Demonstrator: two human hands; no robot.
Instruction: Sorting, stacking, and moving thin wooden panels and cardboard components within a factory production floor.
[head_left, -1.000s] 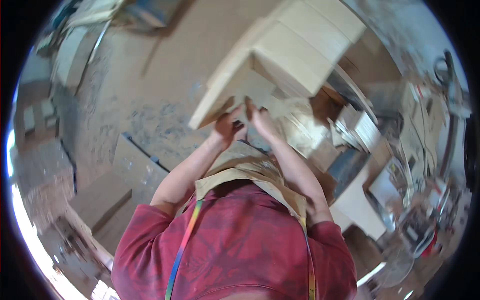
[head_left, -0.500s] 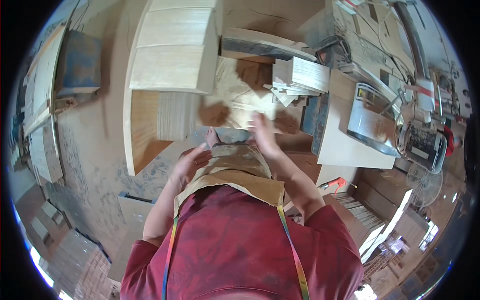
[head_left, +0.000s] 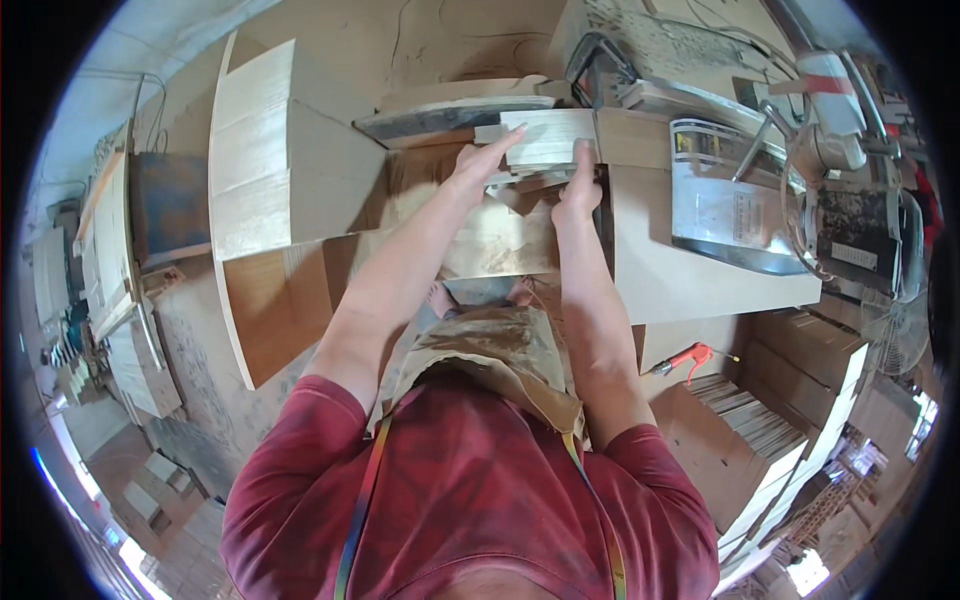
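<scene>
Left hand (head_left: 480,168) is up against the left end of the pale board stack (head_left: 548,135) on the worktop (head_left: 500,243), right hand (head_left: 579,188) at the other end. Can't tell if either grip's closed. Looks like the getting-hold step; next move probably calls for even pressure.

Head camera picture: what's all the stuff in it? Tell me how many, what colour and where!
Board stack: 1, whitish, between the hands
Big block pile: 1, cream, upper left
Panel: 1, bluish, far left
Pale board: 1, cream, right of the hands
Shiny container: 1, silvery, on that board
Trigger tool: 1, red, lower right
Everything else: too small or crowded to count
Apron: 1, tan, lower centre
Shirt: 1, dark red, bottom
Left hand: 1, bare, stack's left side
Right hand: 1, bare, stack's right side
</scene>
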